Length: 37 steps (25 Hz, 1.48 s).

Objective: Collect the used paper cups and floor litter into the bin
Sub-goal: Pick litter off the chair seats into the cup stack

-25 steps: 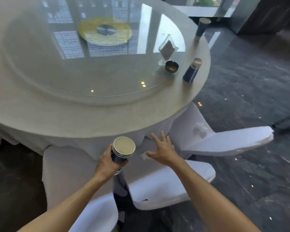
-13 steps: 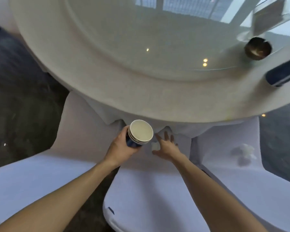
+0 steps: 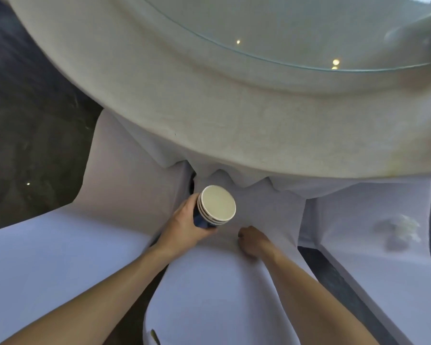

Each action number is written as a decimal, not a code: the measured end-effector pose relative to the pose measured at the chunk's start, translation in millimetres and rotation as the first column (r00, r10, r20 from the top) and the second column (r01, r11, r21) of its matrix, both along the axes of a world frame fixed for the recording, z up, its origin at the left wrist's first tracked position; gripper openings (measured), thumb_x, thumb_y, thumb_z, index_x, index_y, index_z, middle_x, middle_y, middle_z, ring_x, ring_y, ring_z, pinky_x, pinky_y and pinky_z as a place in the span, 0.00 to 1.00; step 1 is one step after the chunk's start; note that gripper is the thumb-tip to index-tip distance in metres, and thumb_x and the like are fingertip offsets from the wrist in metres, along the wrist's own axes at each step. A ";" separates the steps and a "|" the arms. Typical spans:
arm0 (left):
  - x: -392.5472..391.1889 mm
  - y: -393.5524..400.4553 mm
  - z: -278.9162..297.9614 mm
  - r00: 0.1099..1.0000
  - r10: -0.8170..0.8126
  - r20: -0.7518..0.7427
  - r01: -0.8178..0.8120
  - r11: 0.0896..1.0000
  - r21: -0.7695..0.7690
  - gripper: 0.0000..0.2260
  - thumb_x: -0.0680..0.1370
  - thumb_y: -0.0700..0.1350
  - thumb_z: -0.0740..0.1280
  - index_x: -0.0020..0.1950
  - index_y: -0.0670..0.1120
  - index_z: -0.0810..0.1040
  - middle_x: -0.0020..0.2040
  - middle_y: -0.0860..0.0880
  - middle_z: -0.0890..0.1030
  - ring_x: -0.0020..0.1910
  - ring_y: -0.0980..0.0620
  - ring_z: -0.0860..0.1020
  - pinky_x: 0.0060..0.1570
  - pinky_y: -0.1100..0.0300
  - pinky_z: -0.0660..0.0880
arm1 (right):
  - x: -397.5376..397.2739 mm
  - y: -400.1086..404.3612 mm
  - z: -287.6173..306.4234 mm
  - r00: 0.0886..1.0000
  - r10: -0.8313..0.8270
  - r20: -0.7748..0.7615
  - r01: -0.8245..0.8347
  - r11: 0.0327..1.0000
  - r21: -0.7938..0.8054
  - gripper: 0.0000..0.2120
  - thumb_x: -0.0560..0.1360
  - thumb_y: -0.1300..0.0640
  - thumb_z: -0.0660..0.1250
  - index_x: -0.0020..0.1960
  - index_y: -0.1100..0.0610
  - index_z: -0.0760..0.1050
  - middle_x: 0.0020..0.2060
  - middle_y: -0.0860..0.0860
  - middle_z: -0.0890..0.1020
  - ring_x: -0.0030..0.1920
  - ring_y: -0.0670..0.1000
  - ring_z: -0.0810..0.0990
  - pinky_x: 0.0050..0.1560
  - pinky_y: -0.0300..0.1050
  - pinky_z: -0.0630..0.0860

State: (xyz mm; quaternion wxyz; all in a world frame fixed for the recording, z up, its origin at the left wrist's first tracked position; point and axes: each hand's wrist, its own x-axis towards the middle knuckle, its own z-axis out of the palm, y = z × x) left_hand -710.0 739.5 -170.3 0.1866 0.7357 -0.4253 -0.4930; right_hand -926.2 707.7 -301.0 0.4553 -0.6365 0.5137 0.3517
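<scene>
Writing: none can be read on the cups or cloths.
Landmark: a round table (image 3: 209, 115) draped in a cream tablecloth, a glass turntable (image 3: 309, 28) laid on it.
Stack of paper cups (image 3: 215, 206): nested, dark blue sides, pale insides, held just below the table's near edge.
Left hand (image 3: 184, 226): wrapped around the stack's side.
Right hand (image 3: 253, 241): curled closed on the middle chair seat (image 3: 222, 295) below the table edge; whether anything is pinched inside cannot be told.
Crumpled tissue (image 3: 398, 230): lies on the chair to the right (image 3: 383, 270), well apart from both hands.
Floor (image 3: 30, 120): dark stone left of the table.
</scene>
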 end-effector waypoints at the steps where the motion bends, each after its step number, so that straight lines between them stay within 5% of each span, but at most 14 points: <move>1: -2.1 0.7 6.9 1.000 -0.015 -0.001 0.015 1.000 0.010 0.37 0.68 0.45 0.83 0.74 0.50 0.72 0.69 0.50 0.79 0.69 0.50 0.77 0.67 0.47 0.75 | -4.9 1.1 10.8 0.998 -0.056 0.000 0.056 0.998 -0.012 0.19 0.81 0.61 0.60 0.70 0.59 0.76 0.70 0.59 0.77 0.69 0.61 0.77 0.64 0.46 0.75; 7: -29.3 -3.2 50.9 0.987 -0.156 -0.024 0.156 0.988 0.004 0.35 0.68 0.44 0.82 0.72 0.51 0.72 0.67 0.49 0.79 0.67 0.49 0.77 0.66 0.48 0.75 | -40.7 -18.4 111.4 0.929 -0.358 0.094 0.370 0.911 -0.182 0.11 0.79 0.60 0.62 0.61 0.58 0.75 0.59 0.58 0.81 0.56 0.61 0.80 0.47 0.47 0.75; 11: -59.6 -4.5 77.5 0.973 -0.227 -0.038 0.226 0.973 -0.039 0.37 0.65 0.46 0.81 0.72 0.56 0.72 0.66 0.50 0.78 0.66 0.48 0.77 0.65 0.49 0.75 | -63.3 -28.9 200.3 0.657 -0.635 0.407 0.753 0.584 -0.304 0.10 0.78 0.48 0.69 0.51 0.54 0.73 0.46 0.51 0.82 0.46 0.55 0.80 0.39 0.46 0.72; 15: -96.2 -7.6 103.3 0.955 -0.297 -0.020 0.293 0.951 -0.096 0.38 0.65 0.48 0.81 0.72 0.59 0.71 0.65 0.52 0.77 0.63 0.50 0.77 0.60 0.54 0.75 | -81.4 -22.5 280.0 0.412 -0.604 0.682 0.908 0.334 -0.252 0.14 0.74 0.43 0.76 0.42 0.53 0.79 0.39 0.49 0.85 0.42 0.51 0.83 0.44 0.47 0.76; 16: -109.4 -7.4 113.2 0.952 -0.307 -0.019 0.302 0.946 -0.115 0.38 0.65 0.49 0.81 0.72 0.59 0.71 0.64 0.52 0.77 0.63 0.50 0.77 0.59 0.54 0.76 | -89.3 -15.3 293.9 0.408 -0.568 0.715 0.909 0.324 -0.262 0.13 0.74 0.46 0.78 0.42 0.54 0.81 0.38 0.48 0.83 0.41 0.48 0.81 0.44 0.46 0.74; 18: -133.5 -6.1 128.2 0.945 -0.326 -0.013 0.321 0.935 -0.152 0.37 0.64 0.50 0.81 0.71 0.60 0.72 0.62 0.53 0.78 0.60 0.51 0.78 0.53 0.55 0.76 | -102.5 -2.3 308.9 0.540 -0.488 0.686 0.836 0.409 -0.367 0.07 0.74 0.54 0.78 0.44 0.57 0.85 0.40 0.48 0.78 0.41 0.43 0.77 0.43 0.41 0.71; 20: -160.8 -1.2 142.1 0.936 -0.352 0.016 0.349 0.918 -0.191 0.36 0.63 0.52 0.80 0.68 0.63 0.71 0.61 0.55 0.78 0.56 0.54 0.78 0.46 0.61 0.74 | -118.9 11.8 316.4 0.702 -0.420 0.575 0.704 0.526 -0.477 0.07 0.76 0.55 0.74 0.50 0.57 0.87 0.45 0.52 0.79 0.46 0.48 0.80 0.46 0.42 0.73; 22: -194.3 9.1 154.2 0.926 -0.377 0.034 0.374 0.900 -0.225 0.36 0.62 0.53 0.81 0.67 0.66 0.70 0.61 0.57 0.78 0.55 0.55 0.78 0.45 0.61 0.73 | -146.9 27.1 323.1 0.754 -0.398 0.522 0.647 0.584 -0.489 0.11 0.79 0.54 0.69 0.59 0.55 0.86 0.52 0.55 0.85 0.54 0.56 0.83 0.52 0.45 0.76; 26: -267.0 35.7 170.4 0.937 -0.345 0.057 0.348 0.901 -0.258 0.36 0.60 0.56 0.79 0.67 0.62 0.74 0.61 0.56 0.80 0.57 0.53 0.81 0.52 0.53 0.79 | -216.5 56.3 345.7 0.672 -0.393 0.627 0.718 0.551 -0.425 0.13 0.82 0.56 0.64 0.63 0.54 0.82 0.58 0.54 0.86 0.58 0.57 0.84 0.59 0.54 0.80; 29: -316.7 51.7 178.0 0.942 -0.326 0.080 0.335 0.897 -0.289 0.36 0.62 0.55 0.81 0.69 0.60 0.74 0.61 0.55 0.81 0.57 0.52 0.82 0.56 0.48 0.80 | -269.0 72.7 354.0 0.660 -0.347 0.666 0.698 0.613 -0.371 0.10 0.81 0.57 0.61 0.50 0.57 0.81 0.47 0.54 0.85 0.47 0.55 0.82 0.50 0.54 0.79; 32: -360.0 62.2 183.2 0.933 -0.342 0.117 0.361 0.883 -0.301 0.37 0.63 0.50 0.82 0.70 0.56 0.74 0.61 0.53 0.80 0.58 0.49 0.81 0.58 0.48 0.79 | -313.4 85.9 360.2 0.700 -0.318 0.639 0.617 0.720 -0.318 0.15 0.82 0.54 0.58 0.39 0.60 0.69 0.34 0.51 0.71 0.36 0.51 0.69 0.40 0.52 0.67; 34: -374.7 62.2 182.8 0.932 -0.339 0.126 0.361 0.885 -0.295 0.37 0.62 0.50 0.82 0.69 0.56 0.75 0.60 0.53 0.80 0.58 0.49 0.81 0.56 0.50 0.79 | -329.4 85.2 362.6 0.652 -0.332 0.682 0.672 0.670 -0.316 0.15 0.81 0.54 0.59 0.39 0.61 0.71 0.33 0.51 0.72 0.36 0.50 0.68 0.38 0.50 0.66; 37: -391.9 46.9 177.6 0.939 -0.316 0.134 0.342 0.894 -0.290 0.38 0.62 0.50 0.82 0.70 0.57 0.73 0.61 0.53 0.80 0.57 0.50 0.79 0.55 0.53 0.78 | -354.5 62.4 364.2 0.543 -0.348 0.764 0.803 0.480 -0.352 0.15 0.82 0.52 0.64 0.47 0.62 0.82 0.41 0.56 0.85 0.41 0.54 0.80 0.44 0.52 0.75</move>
